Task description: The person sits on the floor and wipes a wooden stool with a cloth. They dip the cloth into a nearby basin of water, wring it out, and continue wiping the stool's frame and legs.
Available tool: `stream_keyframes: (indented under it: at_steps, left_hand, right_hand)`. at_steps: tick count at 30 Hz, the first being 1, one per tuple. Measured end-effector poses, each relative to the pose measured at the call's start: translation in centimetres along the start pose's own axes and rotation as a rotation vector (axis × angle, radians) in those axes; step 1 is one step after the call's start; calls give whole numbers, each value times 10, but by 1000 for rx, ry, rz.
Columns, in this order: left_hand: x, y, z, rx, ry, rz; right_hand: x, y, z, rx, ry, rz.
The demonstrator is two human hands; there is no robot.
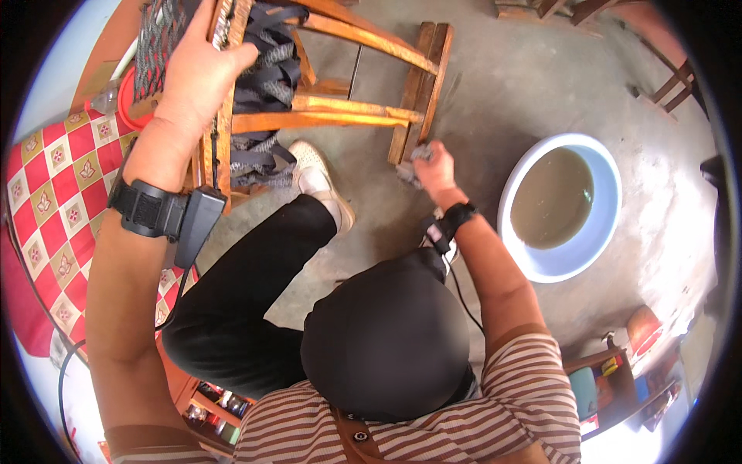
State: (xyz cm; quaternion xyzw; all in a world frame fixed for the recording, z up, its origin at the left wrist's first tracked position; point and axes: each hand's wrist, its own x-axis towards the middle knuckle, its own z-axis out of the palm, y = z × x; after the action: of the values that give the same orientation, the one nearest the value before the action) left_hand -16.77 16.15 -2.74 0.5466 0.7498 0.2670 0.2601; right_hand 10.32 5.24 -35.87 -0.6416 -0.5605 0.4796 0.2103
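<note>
My left hand (200, 72) grips the edge of a wooden frame (239, 35), its thumb over the near side. The frame belongs to a tipped wooden folding chair or lounger, with dark woven straps (269, 75) hanging beside my hand. Two wooden legs (353, 113) run right to a wooden crossbar (426, 87). At the bar's lower end, my right hand (436, 168) is closed on a crumpled grey cloth (407, 171). A pale blue basin (606, 214) of murky brown water stands on the floor to the right of my right hand.
A red checked cloth (64, 203) covers a surface at the left, beside a red round container (130, 98) and a clear bottle (106, 98). My shoe (310, 162) is near the straps. Shelves with goods (608, 383) stand lower right; wooden furniture (675, 87) is upper right.
</note>
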Motion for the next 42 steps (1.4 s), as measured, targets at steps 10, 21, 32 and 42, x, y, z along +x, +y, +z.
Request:
stream_keyframes:
  at_steps: [10,21,32,42]
  left_hand:
    - [-6,4,3,-10,14,-51]
    - [-4,7,1,-39,-9,-90]
    - [-1,-6,4,-115,-24,-16]
    - [0,3,3,-21,-1,-26]
  right_hand:
    - [-14,1,2,-46,-27,65]
    - [9,-12,-2,-193,41,37]
    - [75,-20,-9,-71,201,70]
    - [18,-7,-5,-50,53,27]
